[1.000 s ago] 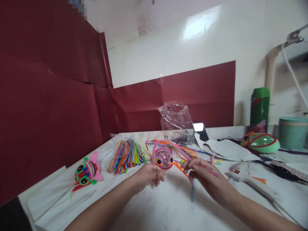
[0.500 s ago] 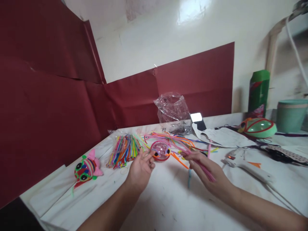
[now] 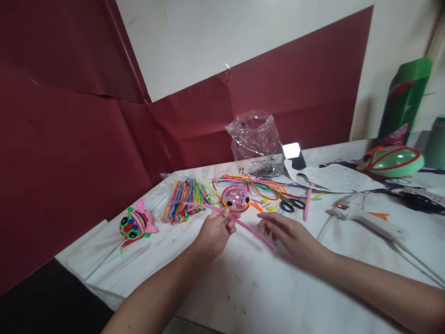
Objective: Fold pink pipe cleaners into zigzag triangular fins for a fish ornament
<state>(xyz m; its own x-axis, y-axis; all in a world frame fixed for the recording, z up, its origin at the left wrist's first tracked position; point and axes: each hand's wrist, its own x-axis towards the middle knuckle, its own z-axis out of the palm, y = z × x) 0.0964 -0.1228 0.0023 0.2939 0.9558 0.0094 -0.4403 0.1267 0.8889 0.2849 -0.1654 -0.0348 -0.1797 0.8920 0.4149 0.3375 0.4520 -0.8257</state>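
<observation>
My left hand (image 3: 216, 232) is closed, pinching a small bundle of pink pipe cleaners (image 3: 252, 230) between thumb and fingers. The bundle slants across the table from upper left to lower right. My right hand (image 3: 290, 234) is beside its lower end, fingers loosely bent and apart, with nothing seen in them. Just beyond my left hand rests a clear pink plastic ball (image 3: 236, 197) with black eyes and a red rim. Loose colourful pipe cleaners (image 3: 260, 185) lie behind it. Black-handled scissors (image 3: 288, 205) are right of the ball.
A decorated fish (image 3: 135, 225) sits at left, near a bag of pipe cleaners (image 3: 187, 199). To the right lie a glue gun (image 3: 368, 218) with a cord, paper (image 3: 333, 178) and a green decorated ball (image 3: 396, 161). A clear plastic bag (image 3: 255, 139) and a phone (image 3: 294, 154) are at the back.
The pink pipe cleaners have passed from my right hand to my left. My right hand has let go, and the scissors now show. The view has tilted downward.
</observation>
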